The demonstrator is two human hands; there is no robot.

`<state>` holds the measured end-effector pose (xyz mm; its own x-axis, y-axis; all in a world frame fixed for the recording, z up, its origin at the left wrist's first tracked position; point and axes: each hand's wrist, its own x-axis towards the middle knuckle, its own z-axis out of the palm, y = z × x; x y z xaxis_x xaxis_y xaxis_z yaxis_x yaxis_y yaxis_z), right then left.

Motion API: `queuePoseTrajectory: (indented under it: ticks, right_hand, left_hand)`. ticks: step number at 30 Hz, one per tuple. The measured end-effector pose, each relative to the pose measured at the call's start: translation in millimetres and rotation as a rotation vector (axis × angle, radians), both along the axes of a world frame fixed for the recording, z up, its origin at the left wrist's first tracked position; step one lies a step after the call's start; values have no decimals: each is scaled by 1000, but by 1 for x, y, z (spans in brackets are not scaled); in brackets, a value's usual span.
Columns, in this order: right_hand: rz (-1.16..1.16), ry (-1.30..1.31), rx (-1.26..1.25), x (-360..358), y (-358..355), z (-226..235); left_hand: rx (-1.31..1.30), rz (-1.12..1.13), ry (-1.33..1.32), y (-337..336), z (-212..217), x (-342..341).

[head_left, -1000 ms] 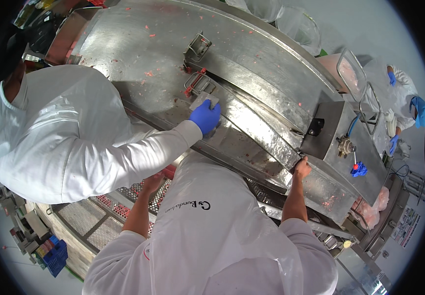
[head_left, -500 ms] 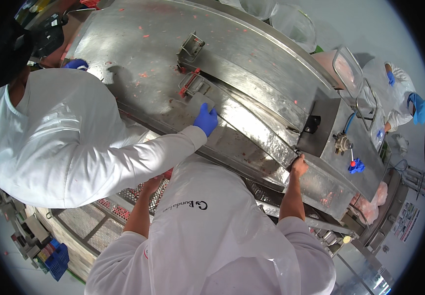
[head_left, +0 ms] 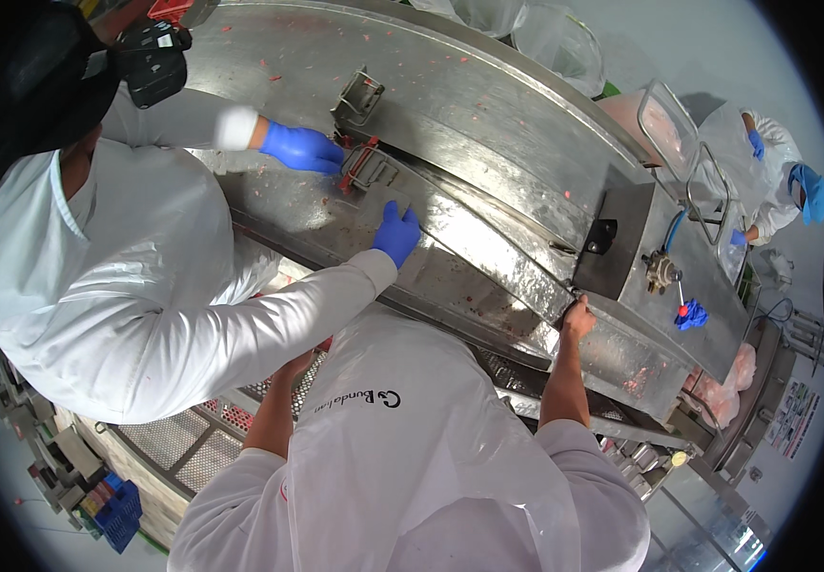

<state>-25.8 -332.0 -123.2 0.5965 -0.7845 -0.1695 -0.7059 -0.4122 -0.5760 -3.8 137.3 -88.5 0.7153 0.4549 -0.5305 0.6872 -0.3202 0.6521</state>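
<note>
My right hand point(head_left: 579, 317) is closed round the end of a long steel panel point(head_left: 488, 250), beside the corner of a raised steel box point(head_left: 619, 250). Only part of my left hand point(head_left: 299, 363) shows, low at the near side of the steel table point(head_left: 269, 38); its fingers are hidden behind a co-worker's white sleeve. One blue-gloved hand of the co-worker point(head_left: 397, 234) rests on the panel's other end. Their second gloved hand point(head_left: 302, 150) touches or nearly touches a wire latch with red ends point(head_left: 364, 166).
Another upright metal bracket point(head_left: 359, 96) stands on the table, among small red scraps. A lever valve point(head_left: 661, 273) with a red knob and blue rag is at right. Perforated grating point(head_left: 159, 438) lies below left. A person in a blue cap point(head_left: 764, 172) stands far right.
The co-worker's far gloved hand has swung right, from the table's left side to the red-ended latch, and their head has come forward. My hands look the same.
</note>
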Motion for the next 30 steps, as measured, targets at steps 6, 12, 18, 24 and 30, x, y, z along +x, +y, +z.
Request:
queuePoseTrajectory:
  ticks: [6, 12, 18, 24, 30]
  right_hand:
    - [-81, 38, 29, -18, -18, -13]
    - [-33, -9, 24, -7, -8, -2]
    - [-90, 0, 10, -20, -11, -3]
    - [-73, -2, 19, -7, -1, 4]
    - [-89, 7, 28, -10, -5, 0]
  left_hand:
    - [-165, 18, 54, -11, 51, 22]
    - [187, -139, -101, 8, -11, 19]
    - [-53, -197, -86, 4, 78, 47]
    - [789, -985, -192, 41, 66, 43]
    - [452, -691, -332, 66, 44, -29]
